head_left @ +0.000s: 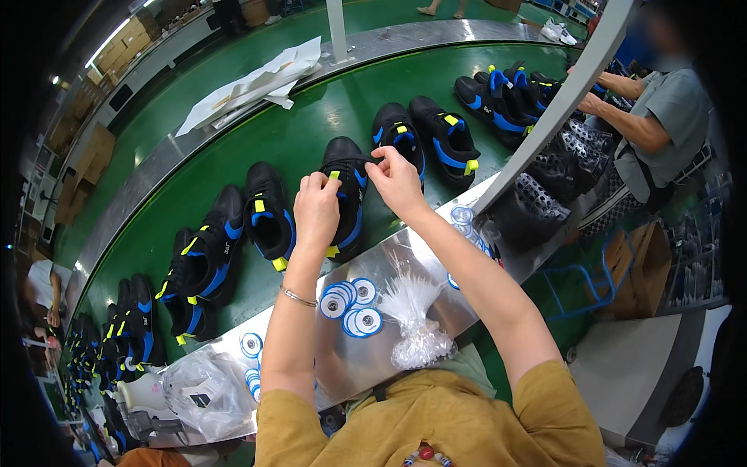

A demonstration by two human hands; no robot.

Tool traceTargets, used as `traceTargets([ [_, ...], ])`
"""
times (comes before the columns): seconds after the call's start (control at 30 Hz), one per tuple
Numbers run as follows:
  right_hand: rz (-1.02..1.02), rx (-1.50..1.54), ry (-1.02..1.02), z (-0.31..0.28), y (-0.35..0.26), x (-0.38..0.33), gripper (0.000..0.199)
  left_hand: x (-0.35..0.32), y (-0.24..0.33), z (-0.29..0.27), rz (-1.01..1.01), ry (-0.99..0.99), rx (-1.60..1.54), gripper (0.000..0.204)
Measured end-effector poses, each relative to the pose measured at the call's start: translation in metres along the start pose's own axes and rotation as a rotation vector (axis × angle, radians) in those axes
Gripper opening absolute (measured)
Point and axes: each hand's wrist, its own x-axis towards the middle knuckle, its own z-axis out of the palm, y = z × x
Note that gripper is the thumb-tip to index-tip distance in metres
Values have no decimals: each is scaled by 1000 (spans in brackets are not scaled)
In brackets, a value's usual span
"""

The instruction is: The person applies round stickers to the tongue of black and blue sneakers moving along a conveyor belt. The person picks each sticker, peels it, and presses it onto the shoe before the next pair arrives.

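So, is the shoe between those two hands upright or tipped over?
Upright: the shoe shows its toe top and foot opening facing up, with the left hand and right hand at it.

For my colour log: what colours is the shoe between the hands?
The shoe is black, blue and yellow-green; head view.

The shoe [353, 208] looks matt; belt [311, 132], glossy; ledge [334, 359], smooth metal.

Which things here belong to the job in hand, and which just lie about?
Job:
black-and-blue sneaker with yellow loops, touched by left hand and right hand
probably, being near: round white blue-rimmed tags; bunched clear plastic strands

Apparently lying about:
loose white paper sheets
brown cardboard box
white shoes
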Motion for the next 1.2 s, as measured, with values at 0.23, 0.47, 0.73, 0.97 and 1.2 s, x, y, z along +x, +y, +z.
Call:
traceTargets([
  [0.23,403,669,-298,-1,-31,-1,20,-24,2,-19,-22,160,-95,19],
  [0.47,348,728,-377,4,-48,-4,8,-53,-8,-40,34,294,-2,30],
  [0.73,417,756,-439,21,-40,-32,8,-75,-16,-52,20,361,27,31],
  [0.97,410,686,-462,35,-39,-51,9,-81,-19,-54,-24,380,19,29],
  [1.2,408,597,-454,47,-42,-59,10,-82,-22,-54,-41,408,18,28],
])
